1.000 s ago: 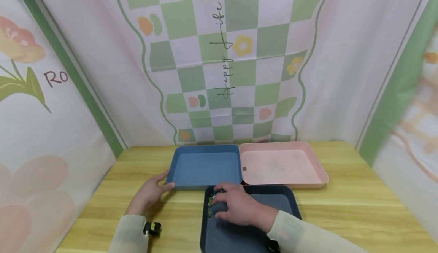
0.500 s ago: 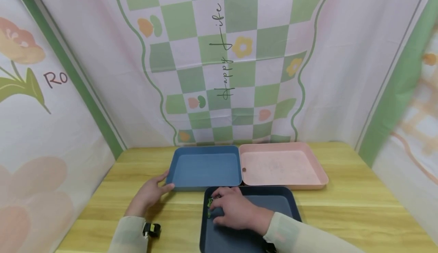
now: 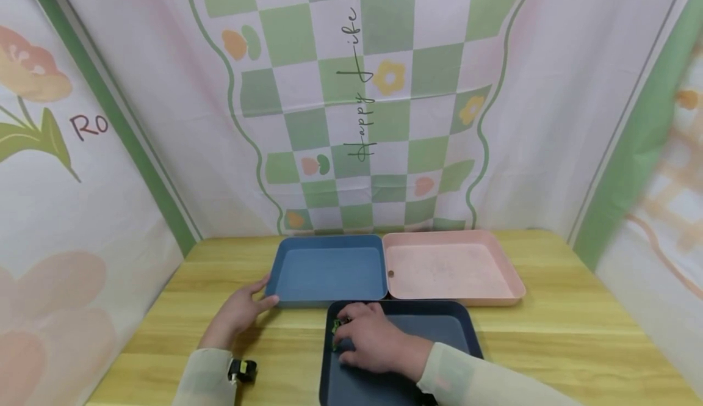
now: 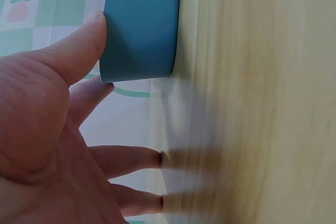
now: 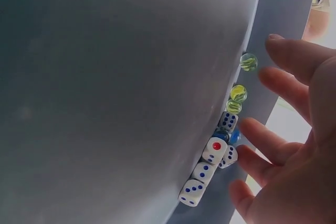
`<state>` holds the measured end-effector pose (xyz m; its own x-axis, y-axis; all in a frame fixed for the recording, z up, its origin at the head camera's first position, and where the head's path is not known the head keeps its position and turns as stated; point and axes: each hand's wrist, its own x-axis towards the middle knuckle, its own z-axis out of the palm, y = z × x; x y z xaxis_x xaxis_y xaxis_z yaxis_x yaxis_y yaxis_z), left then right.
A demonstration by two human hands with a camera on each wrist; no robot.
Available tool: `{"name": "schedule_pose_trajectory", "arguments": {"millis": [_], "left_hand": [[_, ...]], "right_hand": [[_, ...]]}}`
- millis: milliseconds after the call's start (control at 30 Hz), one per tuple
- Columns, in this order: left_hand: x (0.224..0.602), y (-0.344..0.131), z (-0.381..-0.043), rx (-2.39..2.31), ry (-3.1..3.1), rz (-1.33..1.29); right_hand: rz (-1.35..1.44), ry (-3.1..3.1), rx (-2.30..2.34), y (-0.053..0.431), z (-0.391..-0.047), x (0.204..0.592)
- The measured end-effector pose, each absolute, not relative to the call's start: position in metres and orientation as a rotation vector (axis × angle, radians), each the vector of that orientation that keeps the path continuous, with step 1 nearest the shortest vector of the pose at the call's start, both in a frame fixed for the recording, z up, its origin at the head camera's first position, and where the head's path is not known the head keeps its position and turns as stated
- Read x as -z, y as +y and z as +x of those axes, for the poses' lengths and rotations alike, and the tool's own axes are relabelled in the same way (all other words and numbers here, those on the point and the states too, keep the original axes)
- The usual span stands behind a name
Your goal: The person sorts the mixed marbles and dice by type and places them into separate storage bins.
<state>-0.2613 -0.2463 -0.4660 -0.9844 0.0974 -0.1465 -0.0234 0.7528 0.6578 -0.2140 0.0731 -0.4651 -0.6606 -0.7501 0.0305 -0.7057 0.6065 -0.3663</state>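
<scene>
The sleeves [image 3: 483, 374] are cream with faint green patches, the hands [image 3: 379, 340] bare, the left-wrist camera [image 3: 247, 370] black with yellow.

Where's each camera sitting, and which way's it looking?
Head: head-worn, facing forward and down at the table; left hand, right hand, sleeves show.
Left wrist: on that wrist, facing the blue tray; that hand shows.
Right wrist: on that wrist, facing dice and marbles in the dark tray; that hand shows.
Head and left wrist share the blue tray.
</scene>
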Motion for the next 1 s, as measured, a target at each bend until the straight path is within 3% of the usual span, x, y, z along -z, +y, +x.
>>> {"name": "schedule_pose_trajectory", "arguments": {"millis": [1000], "left_hand": [[0.464, -0.245, -0.260, -1.038, 2.782, 0.056]], "right_hand": [[-1.191, 2.742, 0.338, 0.058, -0.211, 0.463]]}}
